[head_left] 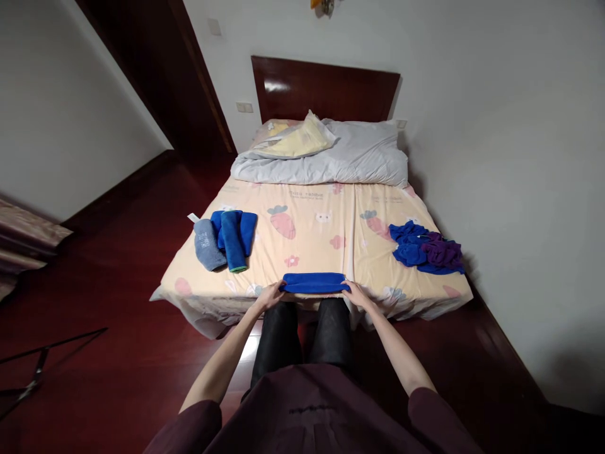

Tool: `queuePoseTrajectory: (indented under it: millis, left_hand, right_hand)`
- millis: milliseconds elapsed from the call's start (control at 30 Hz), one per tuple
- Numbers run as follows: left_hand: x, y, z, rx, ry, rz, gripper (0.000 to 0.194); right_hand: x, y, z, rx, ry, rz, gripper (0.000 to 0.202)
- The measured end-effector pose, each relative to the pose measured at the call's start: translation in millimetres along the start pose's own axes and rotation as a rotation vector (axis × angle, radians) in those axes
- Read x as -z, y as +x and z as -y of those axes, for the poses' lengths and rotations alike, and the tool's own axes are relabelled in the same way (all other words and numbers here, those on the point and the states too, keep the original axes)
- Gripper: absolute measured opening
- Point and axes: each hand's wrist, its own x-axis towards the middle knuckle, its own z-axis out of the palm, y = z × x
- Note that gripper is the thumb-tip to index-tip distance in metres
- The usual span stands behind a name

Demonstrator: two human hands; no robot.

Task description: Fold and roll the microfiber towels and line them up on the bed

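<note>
A blue towel [314,282], folded into a long narrow strip, lies along the front edge of the bed. My left hand [270,295] grips its left end, fingers closed on the cloth. At the opposite end, my right hand [357,294] pinches the right corner. To the left on the bed sit rolled blue towels [234,239] beside a grey-blue rolled towel [208,244] with a white tag. Over on the right is a crumpled heap of blue cloths [410,244] with a purple cloth [442,252] among them.
The bed [312,214] has a cream sheet with carrot and flower prints. A bunched grey quilt [363,151] lies near the dark wooden headboard [326,88]. Walls stand behind and at the right. A black metal stand [40,366] is on the red floor at left.
</note>
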Motion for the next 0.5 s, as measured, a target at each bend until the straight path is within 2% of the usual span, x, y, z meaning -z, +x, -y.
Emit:
queuePoseTrajectory:
  millis: [167,267,367,500]
  left_hand:
    - [-18.0,9.7,3.8,0.131,-0.242,-0.175,0.043]
    - [-24.5,16.3,6.1,0.187,-0.189,-0.243,0.038]
    - [-25.4,20.9,8.8,0.261,-0.088,-0.254,0.030]
    - [-24.1,27.0,11.9,0.320,-0.055,-0.249,0.024]
  right_hand:
    - [-11.9,4.3,-2.1,-0.165,0.254,-0.151,0.033]
    - [-14.4,8.9,-1.1,-0.198,0.363,-0.171,0.031]
    - [-13.4,12.0,0.4,-0.216,0.417,-0.163,0.031]
    - [-11.5,17.1,4.2,-0.234,0.371,-0.114,0.032]
